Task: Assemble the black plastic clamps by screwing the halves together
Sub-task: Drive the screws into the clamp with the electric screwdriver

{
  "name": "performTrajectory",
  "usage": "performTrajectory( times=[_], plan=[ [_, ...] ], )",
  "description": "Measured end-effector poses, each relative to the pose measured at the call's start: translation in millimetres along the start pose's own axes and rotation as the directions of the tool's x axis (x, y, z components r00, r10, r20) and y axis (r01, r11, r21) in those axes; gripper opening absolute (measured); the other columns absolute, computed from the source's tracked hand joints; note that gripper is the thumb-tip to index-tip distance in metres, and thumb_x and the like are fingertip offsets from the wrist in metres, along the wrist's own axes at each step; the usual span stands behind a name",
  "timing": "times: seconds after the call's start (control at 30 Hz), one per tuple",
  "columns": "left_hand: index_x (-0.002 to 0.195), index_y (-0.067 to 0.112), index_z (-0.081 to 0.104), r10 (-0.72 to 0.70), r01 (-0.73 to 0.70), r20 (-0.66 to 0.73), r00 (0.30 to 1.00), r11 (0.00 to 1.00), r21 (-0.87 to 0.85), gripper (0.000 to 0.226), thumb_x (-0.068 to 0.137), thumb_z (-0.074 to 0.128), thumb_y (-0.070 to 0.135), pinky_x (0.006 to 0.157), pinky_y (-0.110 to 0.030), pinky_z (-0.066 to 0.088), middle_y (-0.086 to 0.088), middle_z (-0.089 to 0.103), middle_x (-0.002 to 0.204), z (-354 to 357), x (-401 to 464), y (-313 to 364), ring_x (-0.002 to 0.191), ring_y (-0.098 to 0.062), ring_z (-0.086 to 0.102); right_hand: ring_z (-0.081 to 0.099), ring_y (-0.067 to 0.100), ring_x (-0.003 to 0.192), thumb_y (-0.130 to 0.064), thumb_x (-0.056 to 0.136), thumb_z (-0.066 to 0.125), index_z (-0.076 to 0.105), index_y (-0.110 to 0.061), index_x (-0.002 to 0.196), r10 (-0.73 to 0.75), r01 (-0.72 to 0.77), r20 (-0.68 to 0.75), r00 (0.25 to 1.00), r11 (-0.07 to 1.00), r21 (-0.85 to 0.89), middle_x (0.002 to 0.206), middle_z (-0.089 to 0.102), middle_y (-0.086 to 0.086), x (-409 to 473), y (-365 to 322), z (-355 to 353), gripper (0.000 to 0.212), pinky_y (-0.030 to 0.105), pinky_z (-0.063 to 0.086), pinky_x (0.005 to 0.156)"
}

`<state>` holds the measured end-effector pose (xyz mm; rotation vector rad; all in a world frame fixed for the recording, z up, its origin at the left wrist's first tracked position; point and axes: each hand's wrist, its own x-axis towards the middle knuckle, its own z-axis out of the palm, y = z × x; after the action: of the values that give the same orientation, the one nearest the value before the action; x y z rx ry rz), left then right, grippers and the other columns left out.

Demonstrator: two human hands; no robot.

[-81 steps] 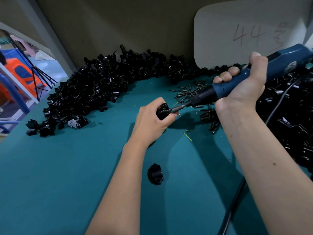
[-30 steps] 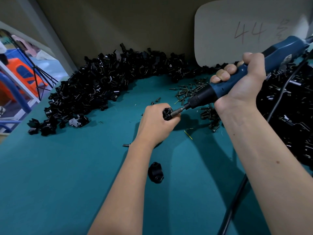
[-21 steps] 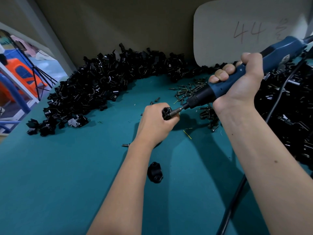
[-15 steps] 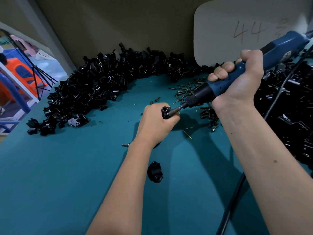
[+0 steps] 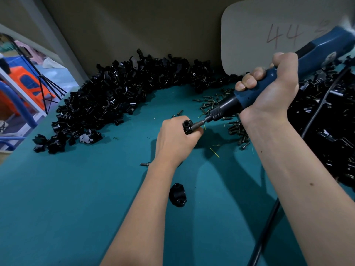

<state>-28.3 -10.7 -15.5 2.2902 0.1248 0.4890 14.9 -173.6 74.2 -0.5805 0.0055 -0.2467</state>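
My left hand [image 5: 175, 141] grips a black plastic clamp [image 5: 187, 126] above the teal table [image 5: 76, 198]; most of the clamp is hidden in my fist. My right hand [image 5: 269, 96] holds a blue electric screwdriver [image 5: 284, 73], angled down to the left. Its bit [image 5: 199, 122] is pressed into the clamp's right side. Another black clamp [image 5: 177, 195] lies on the table near my left forearm. A pile of loose black screws [image 5: 217, 104] lies under the screwdriver, and one single screw [image 5: 145, 164] lies by my left wrist.
A big heap of black clamp halves [image 5: 119, 93] curves along the back left. More black parts [image 5: 330, 121] are piled at the right. The screwdriver's black cord [image 5: 269, 223] runs down at bottom right. A pale board marked "44" [image 5: 272, 33] leans on the back wall.
The screwdriver stays engaged with the clamp in my left hand. Both hands have held nearly the same place, with the screwdriver's rear tilted slightly higher than a second ago.
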Motion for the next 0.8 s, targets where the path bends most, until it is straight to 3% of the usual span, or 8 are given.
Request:
performTrajectory(
  times=[0.2, 0.33, 0.53, 0.73, 0.8],
  plan=[
    [0.062, 0.017, 0.046, 0.059, -0.059, 0.029, 0.998, 0.998, -0.024, 0.036, 0.066, 0.054, 0.052, 0.046, -0.031, 0.026, 0.003, 0.042, 0.054, 1, -1, -2, 0.05, -0.015, 0.032, 0.037, 0.015, 0.049, -0.015, 0.095, 0.056, 0.038, -0.018, 0.079, 0.093, -0.09, -0.087, 0.992, 0.995, 0.035, 0.061, 0.042, 0.0, 4, -1, -4, 0.025, 0.026, 0.036, 0.049],
    [0.061, 0.027, 0.049, 0.003, -0.002, -0.058, 0.998, 1.0, 0.019, 0.031, 0.067, 0.057, 0.056, 0.048, -0.029, 0.025, 0.006, 0.043, 0.053, 0, -2, -1, 0.049, -0.016, 0.038, 0.039, 0.016, 0.046, -0.012, 0.093, 0.058, 0.039, -0.015, 0.079, 0.061, -0.058, -0.16, 0.985, 0.998, 0.023, 0.058, 0.044, 0.001, 3, 4, 1, 0.024, 0.027, 0.037, 0.049],
    [0.06, 0.022, 0.042, -0.003, 0.033, -0.198, 0.98, 0.988, 0.153, 0.04, 0.083, 0.067, 0.043, 0.048, -0.03, 0.026, 0.004, 0.048, 0.054, 1, -3, 4, 0.052, -0.018, 0.045, 0.039, 0.016, 0.044, -0.009, 0.091, 0.059, 0.039, -0.013, 0.08, 0.025, -0.018, -0.223, 0.974, 0.999, 0.033, 0.057, 0.044, 0.002, 0, 6, 5, 0.023, 0.028, 0.036, 0.05],
    [0.06, 0.015, 0.047, 0.115, -0.137, -0.25, 0.961, 0.988, -0.071, 0.034, 0.081, 0.07, 0.028, 0.047, -0.033, 0.028, 0.004, 0.042, 0.05, -4, -5, 5, 0.052, -0.025, 0.04, 0.041, 0.015, 0.045, -0.013, 0.09, 0.061, 0.042, -0.013, 0.09, 0.094, -0.091, -0.226, 0.969, 0.996, 0.026, 0.059, 0.046, 0.0, -2, 1, 11, 0.018, 0.026, 0.039, 0.049],
    [0.061, 0.012, 0.05, 0.156, -0.177, -0.267, 0.951, 0.983, -0.056, 0.032, 0.082, 0.071, 0.025, 0.047, -0.036, 0.032, 0.003, 0.044, 0.051, -5, -6, 6, 0.053, -0.027, 0.043, 0.041, 0.015, 0.045, -0.013, 0.09, 0.061, 0.043, -0.014, 0.09, 0.106, -0.106, -0.223, 0.969, 0.994, 0.015, 0.059, 0.046, 0.0, -3, -1, 12, 0.018, 0.026, 0.04, 0.049]
  ],
)
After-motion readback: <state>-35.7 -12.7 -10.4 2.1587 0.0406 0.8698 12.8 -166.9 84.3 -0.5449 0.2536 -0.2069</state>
